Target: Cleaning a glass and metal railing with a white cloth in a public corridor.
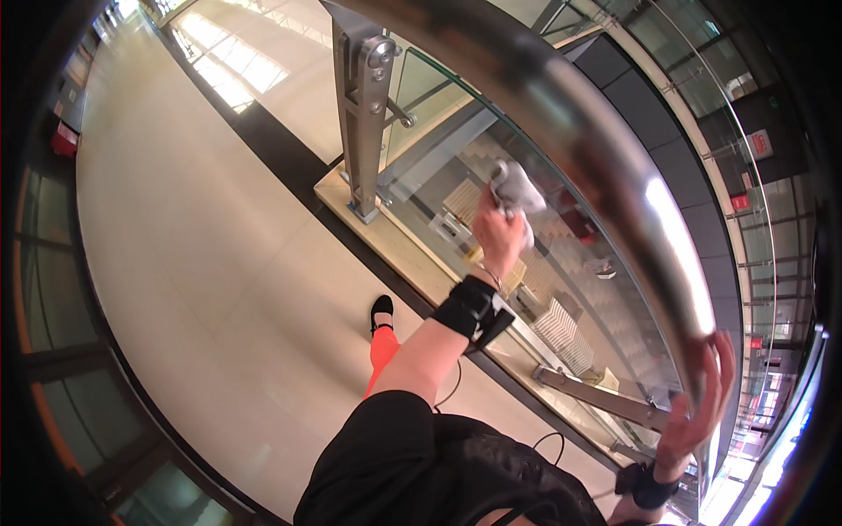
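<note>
My left hand [501,230] is closed around a bunched light grey cloth [518,189]. It is in front of a clear glass balustrade panel [427,164], below the handrail. Whether the cloth touches the glass I cannot tell. A thick, polished metal handrail [592,131] curves along the top of the panel. My right hand [700,401] rests against this rail at the right, its fingers stretched out along it and its thumb apart. Both wrists wear black bands, and the left also has a thin bracelet.
Metal balustrade posts [362,118] [602,398] stand on a pale stone kerb [421,269]. Through the glass, a lower floor shows striped structures [562,335]. A pale tiled walkway [217,230] with a dark border strip runs alongside. My foot [381,310] stands near the kerb. Thin cables hang by my body.
</note>
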{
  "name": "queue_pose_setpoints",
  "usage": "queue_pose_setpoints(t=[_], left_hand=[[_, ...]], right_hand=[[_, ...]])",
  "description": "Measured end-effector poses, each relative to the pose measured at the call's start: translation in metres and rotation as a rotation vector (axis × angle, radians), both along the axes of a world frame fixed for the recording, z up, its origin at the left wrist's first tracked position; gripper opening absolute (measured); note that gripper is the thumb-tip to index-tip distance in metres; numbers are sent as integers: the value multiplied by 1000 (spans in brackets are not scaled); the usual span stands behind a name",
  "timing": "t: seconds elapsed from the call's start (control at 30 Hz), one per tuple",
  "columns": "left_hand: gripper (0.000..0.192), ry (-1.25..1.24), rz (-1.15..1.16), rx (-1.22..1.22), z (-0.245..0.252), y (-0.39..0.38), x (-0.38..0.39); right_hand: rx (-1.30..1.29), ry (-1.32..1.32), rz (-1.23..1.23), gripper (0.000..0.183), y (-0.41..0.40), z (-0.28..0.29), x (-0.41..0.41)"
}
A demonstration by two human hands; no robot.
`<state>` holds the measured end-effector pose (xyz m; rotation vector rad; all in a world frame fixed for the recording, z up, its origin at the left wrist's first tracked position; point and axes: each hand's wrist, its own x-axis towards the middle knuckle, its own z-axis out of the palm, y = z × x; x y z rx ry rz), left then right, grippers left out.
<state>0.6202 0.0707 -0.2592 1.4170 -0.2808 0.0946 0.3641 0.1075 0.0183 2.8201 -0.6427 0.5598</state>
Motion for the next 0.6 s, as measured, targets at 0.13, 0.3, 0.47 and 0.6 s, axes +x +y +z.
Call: queue_pose_setpoints(t=[0.13, 0.3, 0.47, 0.6], left_hand=[[41, 46, 60, -101, 27, 14, 71], [45, 25, 104, -136, 37, 10, 101], [54, 27, 19, 96, 7, 11, 51], [57, -19, -166, 111, -10, 16, 25]], right_hand=[[-43, -14, 72, 51, 11, -3, 121], [167, -51, -120, 61, 12, 9, 157], [142, -11, -181, 60, 8, -2, 152], [9, -19, -153, 72, 6, -4, 149]])
